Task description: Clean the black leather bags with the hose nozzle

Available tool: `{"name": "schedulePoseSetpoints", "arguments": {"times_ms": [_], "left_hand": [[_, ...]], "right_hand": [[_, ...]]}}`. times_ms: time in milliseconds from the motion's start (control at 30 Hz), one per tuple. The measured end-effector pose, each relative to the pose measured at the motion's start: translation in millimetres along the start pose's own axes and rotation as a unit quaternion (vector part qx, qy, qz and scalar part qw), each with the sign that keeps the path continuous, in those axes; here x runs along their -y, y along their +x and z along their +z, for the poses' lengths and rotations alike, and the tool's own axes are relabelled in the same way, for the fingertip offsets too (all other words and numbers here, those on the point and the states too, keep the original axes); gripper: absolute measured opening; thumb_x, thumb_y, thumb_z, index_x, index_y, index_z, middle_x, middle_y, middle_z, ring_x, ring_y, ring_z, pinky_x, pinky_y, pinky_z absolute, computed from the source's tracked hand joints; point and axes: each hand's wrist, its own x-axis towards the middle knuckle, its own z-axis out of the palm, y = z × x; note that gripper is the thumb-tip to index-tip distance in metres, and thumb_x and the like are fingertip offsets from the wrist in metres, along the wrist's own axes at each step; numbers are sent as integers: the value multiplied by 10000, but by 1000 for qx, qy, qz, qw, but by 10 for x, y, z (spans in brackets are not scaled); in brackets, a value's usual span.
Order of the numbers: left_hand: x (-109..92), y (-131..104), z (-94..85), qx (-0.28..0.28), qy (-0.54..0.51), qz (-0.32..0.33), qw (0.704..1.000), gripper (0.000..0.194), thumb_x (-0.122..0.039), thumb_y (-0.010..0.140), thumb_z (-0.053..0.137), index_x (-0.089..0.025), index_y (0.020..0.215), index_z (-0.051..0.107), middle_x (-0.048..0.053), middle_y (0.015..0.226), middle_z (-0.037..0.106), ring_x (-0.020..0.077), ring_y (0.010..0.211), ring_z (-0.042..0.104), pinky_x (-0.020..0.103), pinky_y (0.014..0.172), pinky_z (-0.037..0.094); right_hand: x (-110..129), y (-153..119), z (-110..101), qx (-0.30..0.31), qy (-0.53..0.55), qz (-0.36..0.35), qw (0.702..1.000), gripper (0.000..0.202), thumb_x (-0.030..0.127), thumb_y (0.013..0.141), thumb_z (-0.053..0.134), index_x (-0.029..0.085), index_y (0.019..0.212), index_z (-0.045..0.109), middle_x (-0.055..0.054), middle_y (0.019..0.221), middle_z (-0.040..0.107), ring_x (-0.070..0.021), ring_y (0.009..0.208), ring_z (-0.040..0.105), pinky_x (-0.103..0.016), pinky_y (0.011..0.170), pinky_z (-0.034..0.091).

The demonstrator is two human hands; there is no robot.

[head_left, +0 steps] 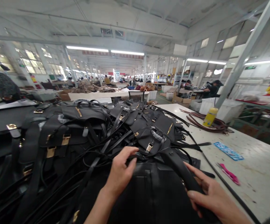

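Note:
A large black bag point(144, 193) lies in front of me at the bottom centre. My right hand point(207, 189) grips a wide black strap point(179, 165) at the bag's right side, thumb on one face and fingers on the other. Over the bag's upper left edge is my left hand point(122, 169), its fingers curled with the thumb apart from the index finger; nothing shows between them. Around and behind it spreads a heap of black bags point(76, 137) with gold clasps and tangled thin straps.
On the pale table point(260, 168) at the right are a pink tool point(229, 174), a blue patterned strip point(228, 151), coiled brown straps point(200, 121) and a yellow bottle point(210, 117). A person point(3, 82) stands at the far left. A metal post slants at the right.

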Motion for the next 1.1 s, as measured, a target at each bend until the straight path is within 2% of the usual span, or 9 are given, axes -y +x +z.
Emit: {"name": "schedulePoseSetpoints", "arguments": {"times_ms": [100,233,333,467,633,733,833,1000,1100], "left_hand": [[127,-271,-549,-109,194,4,975,489,-302,638,608,-277,1119,527,20,1153,520,248,1102,423,391,981,265],[555,-477,-863,-35,52,-201,978,271,-413,630,617,-192,783,653,25,753,648,218,769,587,332,755,434],[704,-580,-758,-80,-179,-321,927,262,-402,620,642,-158,713,627,20,610,636,176,594,585,288,603,450],[607,-744,-632,-138,-316,-337,876,210,-324,577,682,-149,671,611,14,624,642,148,595,585,256,592,453],[436,-993,-744,-127,-364,-299,873,251,-298,583,689,-128,756,629,30,695,654,135,622,586,222,567,434],[484,-1096,-742,-179,-371,-307,858,213,-280,546,713,-120,634,603,2,572,614,107,508,547,203,488,397],[623,-1138,-663,-220,-379,-314,842,199,-260,523,722,-129,597,593,-8,536,605,109,477,545,214,485,407],[779,-1158,-555,-257,-396,-330,817,142,-211,549,700,-144,656,635,20,621,666,174,593,621,280,607,483],[759,-1179,-540,-281,-410,-329,803,107,-188,592,673,-149,688,647,26,637,677,199,645,640,304,647,502]], "right_hand": [[2,-133,-50,6,2,7,1000,917,239,612,612,192,1370,98,31,642,554,-123,427,504,-216,361,430],[117,-294,85,80,21,30,996,910,216,591,639,205,1363,158,-17,783,616,-136,496,538,-230,449,467],[204,-382,264,170,69,22,983,864,228,553,687,206,1325,300,-58,992,621,-221,767,600,-307,740,490],[251,-418,553,230,81,28,969,833,168,506,719,198,1276,403,-46,1053,612,-261,1007,536,-329,902,405],[195,-346,929,290,72,13,954,792,83,515,663,188,1263,423,-36,1023,613,-212,917,578,-293,823,441],[109,-290,1115,319,53,4,946,798,22,495,613,191,1254,434,-28,989,611,-186,847,587,-273,766,452],[42,-255,1281,318,35,7,947,798,-7,457,619,171,1221,472,-26,951,606,-181,866,572,-224,697,447],[122,-264,1475,282,53,30,957,819,80,521,589,208,1294,354,18,746,585,-80,431,511,-179,393,392],[167,-306,1442,275,77,20,958,834,113,557,573,230,1329,277,16,748,580,-83,416,503,-179,366,381]]}}
